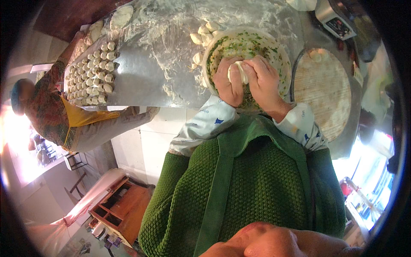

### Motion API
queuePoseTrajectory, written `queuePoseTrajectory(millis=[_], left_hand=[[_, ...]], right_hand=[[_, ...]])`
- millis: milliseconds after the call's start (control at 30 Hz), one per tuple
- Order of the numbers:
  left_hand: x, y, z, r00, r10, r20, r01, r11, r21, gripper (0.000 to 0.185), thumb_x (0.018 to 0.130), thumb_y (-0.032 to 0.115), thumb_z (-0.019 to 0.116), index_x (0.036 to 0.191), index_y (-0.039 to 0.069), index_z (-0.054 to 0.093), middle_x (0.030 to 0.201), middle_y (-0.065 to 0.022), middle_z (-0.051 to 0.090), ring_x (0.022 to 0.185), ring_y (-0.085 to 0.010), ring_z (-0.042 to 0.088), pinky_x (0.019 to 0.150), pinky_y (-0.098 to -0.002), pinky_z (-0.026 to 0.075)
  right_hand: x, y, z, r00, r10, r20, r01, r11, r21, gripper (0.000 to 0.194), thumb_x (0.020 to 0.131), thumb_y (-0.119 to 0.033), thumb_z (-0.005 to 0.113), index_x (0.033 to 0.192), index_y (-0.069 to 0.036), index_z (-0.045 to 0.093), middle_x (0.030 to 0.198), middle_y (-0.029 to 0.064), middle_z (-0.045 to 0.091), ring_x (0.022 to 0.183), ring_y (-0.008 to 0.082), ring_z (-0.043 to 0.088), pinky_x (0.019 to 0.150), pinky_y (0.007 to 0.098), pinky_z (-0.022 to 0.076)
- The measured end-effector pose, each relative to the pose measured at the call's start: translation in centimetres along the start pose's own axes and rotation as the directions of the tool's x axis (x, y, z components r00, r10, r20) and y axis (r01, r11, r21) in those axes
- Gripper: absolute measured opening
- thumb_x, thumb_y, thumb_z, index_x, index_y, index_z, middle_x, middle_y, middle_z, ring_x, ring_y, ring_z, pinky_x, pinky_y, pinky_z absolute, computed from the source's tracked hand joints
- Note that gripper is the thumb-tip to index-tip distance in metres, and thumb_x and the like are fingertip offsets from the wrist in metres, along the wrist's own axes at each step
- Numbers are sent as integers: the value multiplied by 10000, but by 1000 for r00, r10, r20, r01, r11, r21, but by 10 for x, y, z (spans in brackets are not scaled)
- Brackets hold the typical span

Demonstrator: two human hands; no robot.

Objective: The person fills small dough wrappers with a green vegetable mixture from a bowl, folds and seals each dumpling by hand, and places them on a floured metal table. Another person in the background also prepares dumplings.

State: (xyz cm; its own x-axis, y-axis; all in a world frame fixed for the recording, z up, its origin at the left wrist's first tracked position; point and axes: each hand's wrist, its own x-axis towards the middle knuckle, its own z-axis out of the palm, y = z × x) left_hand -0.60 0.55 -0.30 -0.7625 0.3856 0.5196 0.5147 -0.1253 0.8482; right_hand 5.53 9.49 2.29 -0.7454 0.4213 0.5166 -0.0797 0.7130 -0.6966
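A piece of pale dough is held between my two hands, above a large round bowl. My left hand curls around its left side, fingers folded over. From the other side my right hand presses on it with thumb and fingers. Inside the bowl, chopped green filling clings to the wall and lies under my hands, which hide part of it. Several dough pieces lie on the floured table just left of the bowl.
The metal table bears rows of small dough pieces at left, near another person in a yellow apron. A round slatted steamer tray holding a few dough pieces is at right. Behind it stands a device with a panel.
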Motion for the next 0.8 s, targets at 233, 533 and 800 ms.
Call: queuePoseTrajectory(millis=[233, 533, 800], left_hand=[[8, 1, 6, 707, -602, 372, 562, 159, -812, 470, 970, 386, 313, 1157, -10, 483, 1122, -132, 551, 1021, -262, 516, 859, -319, 415], [-4, -21, 23, 656, -570, 494, 755, 502, -423, 490, 953, 380, 352, 1225, -24, 405, 1209, -139, 500, 1114, -228, 489, 947, -342, 384], [5, 6, 49, 424, -453, 784, 870, -37, -492, 598, 939, 469, 315, 1258, -33, 382, 1270, -145, 453, 1185, -264, 426, 978, -404, 355]], right_hand=[[15, 25, -2, 988, -153, -9, 148, 966, -212, 142, 773, -116, 618, 896, -45, 618, 888, 94, 581, 792, 312, 554, 649, 394, 463], [8, 47, -17, 920, 362, 149, -387, 900, 202, 225, 806, -209, 624, 747, 8, 609, 638, 143, 561, 600, 264, 548, 572, 358, 425], [-23, 81, -50, 984, 88, 153, -76, 993, -85, 264, 833, -233, 573, 1039, -67, 581, 990, 147, 562, 961, 331, 538, 803, 401, 443]])
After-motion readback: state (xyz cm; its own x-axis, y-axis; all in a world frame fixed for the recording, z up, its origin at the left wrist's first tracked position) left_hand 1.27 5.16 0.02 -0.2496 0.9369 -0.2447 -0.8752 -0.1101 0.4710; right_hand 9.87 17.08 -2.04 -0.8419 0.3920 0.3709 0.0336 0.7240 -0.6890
